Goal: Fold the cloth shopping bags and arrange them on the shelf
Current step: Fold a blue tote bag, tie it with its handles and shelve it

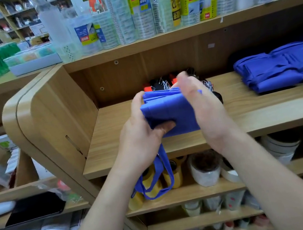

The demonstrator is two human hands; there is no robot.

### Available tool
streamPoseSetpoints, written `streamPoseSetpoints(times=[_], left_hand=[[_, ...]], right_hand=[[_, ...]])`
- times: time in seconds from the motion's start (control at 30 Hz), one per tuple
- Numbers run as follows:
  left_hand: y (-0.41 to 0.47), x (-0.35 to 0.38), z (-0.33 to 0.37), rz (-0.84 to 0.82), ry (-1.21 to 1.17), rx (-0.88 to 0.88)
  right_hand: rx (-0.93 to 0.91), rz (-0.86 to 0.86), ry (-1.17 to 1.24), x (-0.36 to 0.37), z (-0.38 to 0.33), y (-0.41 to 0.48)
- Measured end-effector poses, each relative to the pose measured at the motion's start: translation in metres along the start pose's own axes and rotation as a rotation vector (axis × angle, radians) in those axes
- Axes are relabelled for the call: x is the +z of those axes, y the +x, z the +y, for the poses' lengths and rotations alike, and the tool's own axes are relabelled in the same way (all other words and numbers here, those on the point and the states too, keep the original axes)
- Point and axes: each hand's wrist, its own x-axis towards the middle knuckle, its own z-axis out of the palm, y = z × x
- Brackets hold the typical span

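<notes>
A blue cloth bag [168, 110], folded into a thick packet, is held just above the front of the wooden shelf board [266, 113]. My left hand [140, 136] grips its left side, thumb pressed on the lower front. My right hand [203, 104] clasps the right side, fingers over the top. The bag's blue handles [162, 175] dangle below the shelf edge between my forearms. A stack of folded blue bags [283, 70] lies on the same shelf at the right.
Black and orange items [161, 83] sit at the back of the shelf behind the held bag. Tape rolls [205, 168] fill the shelf below. Packaged stationery [141, 10] lines the shelf above. A rounded wooden side panel [47, 120] bounds the shelf on the left.
</notes>
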Motion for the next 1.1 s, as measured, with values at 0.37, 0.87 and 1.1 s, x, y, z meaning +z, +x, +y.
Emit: streamPoseSetpoints(times=[0.37, 0.87, 1.1], left_hand=[[-0.009, -0.005, 0.019, -0.094, -0.176, 0.045], [-0.009, -0.047, -0.016, -0.516, -0.341, -0.209], [-0.007, -0.061, -0.033, -0.002, -1.030, -0.206]], right_hand=[[-0.260, 0.298, -0.241, -0.003, 0.014, -0.007], [-0.238, -0.453, -0.960, -0.067, -0.044, 0.007], [-0.214, -0.458, -1.069, -0.086, -0.045, 0.005]])
